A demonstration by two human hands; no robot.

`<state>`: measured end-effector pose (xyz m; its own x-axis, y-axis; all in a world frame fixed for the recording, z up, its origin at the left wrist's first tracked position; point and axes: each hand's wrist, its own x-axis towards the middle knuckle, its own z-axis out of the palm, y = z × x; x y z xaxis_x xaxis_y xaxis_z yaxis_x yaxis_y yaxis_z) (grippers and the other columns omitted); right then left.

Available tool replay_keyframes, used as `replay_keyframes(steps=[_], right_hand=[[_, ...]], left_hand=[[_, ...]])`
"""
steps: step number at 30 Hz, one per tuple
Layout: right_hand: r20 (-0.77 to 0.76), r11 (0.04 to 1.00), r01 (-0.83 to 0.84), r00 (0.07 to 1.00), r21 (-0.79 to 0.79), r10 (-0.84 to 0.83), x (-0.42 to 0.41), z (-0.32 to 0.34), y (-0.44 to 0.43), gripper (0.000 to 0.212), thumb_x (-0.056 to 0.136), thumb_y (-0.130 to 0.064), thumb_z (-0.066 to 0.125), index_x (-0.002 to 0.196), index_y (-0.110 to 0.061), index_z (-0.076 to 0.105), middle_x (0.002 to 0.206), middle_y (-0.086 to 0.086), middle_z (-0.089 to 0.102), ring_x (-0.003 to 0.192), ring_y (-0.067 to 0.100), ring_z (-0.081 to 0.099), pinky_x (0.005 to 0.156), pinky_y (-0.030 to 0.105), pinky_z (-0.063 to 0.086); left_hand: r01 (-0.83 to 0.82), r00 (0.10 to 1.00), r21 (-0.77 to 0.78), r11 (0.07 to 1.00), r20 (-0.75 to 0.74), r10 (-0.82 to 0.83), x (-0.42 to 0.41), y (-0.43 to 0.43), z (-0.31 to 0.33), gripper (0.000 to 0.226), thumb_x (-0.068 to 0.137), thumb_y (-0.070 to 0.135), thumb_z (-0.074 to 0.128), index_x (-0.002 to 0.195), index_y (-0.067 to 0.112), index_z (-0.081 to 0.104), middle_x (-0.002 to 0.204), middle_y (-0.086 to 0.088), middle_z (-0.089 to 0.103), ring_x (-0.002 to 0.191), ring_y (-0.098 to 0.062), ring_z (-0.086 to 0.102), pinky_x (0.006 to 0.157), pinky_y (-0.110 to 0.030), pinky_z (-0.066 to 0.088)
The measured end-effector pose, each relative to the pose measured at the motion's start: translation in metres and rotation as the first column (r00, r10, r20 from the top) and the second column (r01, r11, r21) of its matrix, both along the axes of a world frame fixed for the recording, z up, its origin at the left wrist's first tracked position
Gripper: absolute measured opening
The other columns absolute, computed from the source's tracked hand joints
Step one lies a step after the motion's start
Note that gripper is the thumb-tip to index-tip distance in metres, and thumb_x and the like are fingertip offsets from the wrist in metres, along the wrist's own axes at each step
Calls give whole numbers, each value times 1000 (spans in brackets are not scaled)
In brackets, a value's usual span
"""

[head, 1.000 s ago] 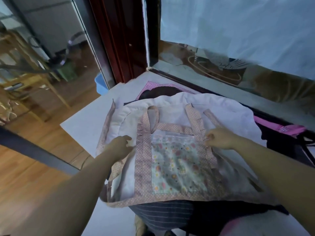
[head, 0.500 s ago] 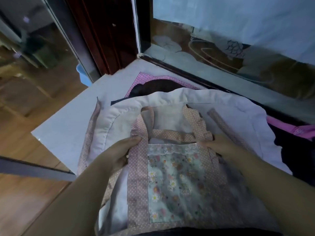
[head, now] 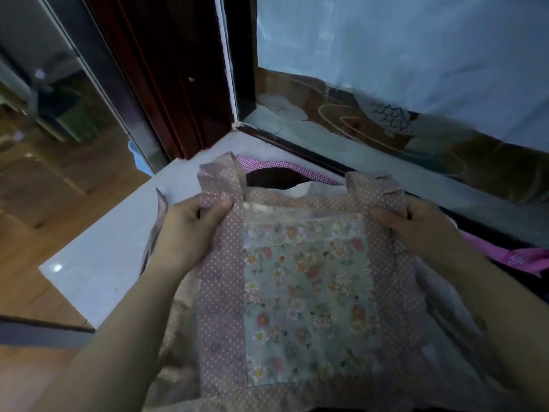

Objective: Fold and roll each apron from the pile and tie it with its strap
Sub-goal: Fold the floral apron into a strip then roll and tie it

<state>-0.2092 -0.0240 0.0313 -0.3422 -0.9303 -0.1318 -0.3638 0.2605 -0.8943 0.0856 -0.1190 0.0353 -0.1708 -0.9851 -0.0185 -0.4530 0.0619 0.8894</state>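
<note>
While the apron (head: 306, 292) lies spread across the lower middle of the frame, over other cloths on the counter (head: 98, 257), both hands hold its top edge. The left hand (head: 190, 230) sits at centre left, its fingers (head: 221, 206) curled and pinching the dotted pink band where the left strap (head: 222, 179) rises from the bib. The right hand (head: 416, 224) mirrors it at centre right, its fingers curled tight on the band just under the right strap (head: 365, 185). (Both straps stand up crumpled above the knuckles.) Between the hands is the floral pocket panel (head: 309, 278), framed by dotted trim.

Behind the top edge, near the centre of the frame, a pink checked cloth (head: 276, 166) shows with something dark below it. A magenta cloth (head: 505, 257) shows at the right edge. The pale counter runs out to the left, with wood floor (head: 35, 233) beyond it at the left edge. A dark red door frame (head: 166, 69) stands in the upper middle, and a white curtain (head: 416, 55) covers the upper right.
</note>
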Motion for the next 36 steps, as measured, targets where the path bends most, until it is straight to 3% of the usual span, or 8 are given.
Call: replay_keyframes(steps=[6,9,12,19,23,28,33,36], right_hand=[[-89,995,-35,996,-97,26,-30,23,-71,16,93,-17,57,80,-13,64,72,-15,63,68,1,59,66,21,48],[-226,995,-101,969,19,103,-36,-16,-106,31,94,-12,54,63,-16,47,58,-19,52,57,-5,47,56,14,36],[-201,958,-172,955,230,220,-45,-67,-116,8,95,-19,54,102,-18,59,96,-6,62,88,12,59,71,21,43],[-366,998,-6,930,56,26,-26,-120,-67,20,87,-16,59,105,-10,62,95,5,66,85,24,62,73,40,53],[-480,977,164,873,137,-80,-36,-132,-30,30,95,-22,50,121,-10,57,117,12,62,106,31,56,89,45,47],[-536,906,183,842,381,55,-65,-139,4,61,85,-29,65,138,-10,43,134,16,49,121,32,48,99,38,40],[-373,854,33,908,519,191,-69,-139,6,20,88,-35,62,89,-16,58,90,1,60,83,18,55,62,22,38],[-435,898,95,894,429,113,-77,-128,7,30,95,-21,53,66,-13,52,73,6,58,77,24,55,58,29,33]], left_hand=[[10,998,-121,993,-60,-18,-34,-80,9,19,93,23,62,75,18,63,67,2,61,57,-8,54,55,-22,43],[82,983,-40,996,165,-74,-46,-112,-44,15,93,23,61,83,12,61,71,-4,59,67,-19,55,61,-27,41],[167,879,133,977,428,-208,-39,-118,-92,46,91,24,62,133,12,49,119,-9,59,108,-30,57,88,-37,45],[262,772,-48,964,610,-180,-52,-27,-106,49,95,37,52,141,25,42,153,-3,27,142,-28,24,116,-56,14],[453,566,67,889,749,-345,-71,26,-124,51,99,49,35,147,33,26,160,1,8,148,-24,4,113,-58,-5],[545,376,114,831,852,-364,-66,67,-163,62,90,57,29,140,23,44,149,-15,39,132,-39,43,96,-76,29],[540,398,109,835,841,-368,-63,72,-173,63,93,56,27,147,22,31,156,-14,26,136,-37,34,100,-72,25],[541,414,93,836,835,-361,-62,72,-180,64,95,55,26,148,21,30,157,-15,18,139,-37,27,100,-72,25]])
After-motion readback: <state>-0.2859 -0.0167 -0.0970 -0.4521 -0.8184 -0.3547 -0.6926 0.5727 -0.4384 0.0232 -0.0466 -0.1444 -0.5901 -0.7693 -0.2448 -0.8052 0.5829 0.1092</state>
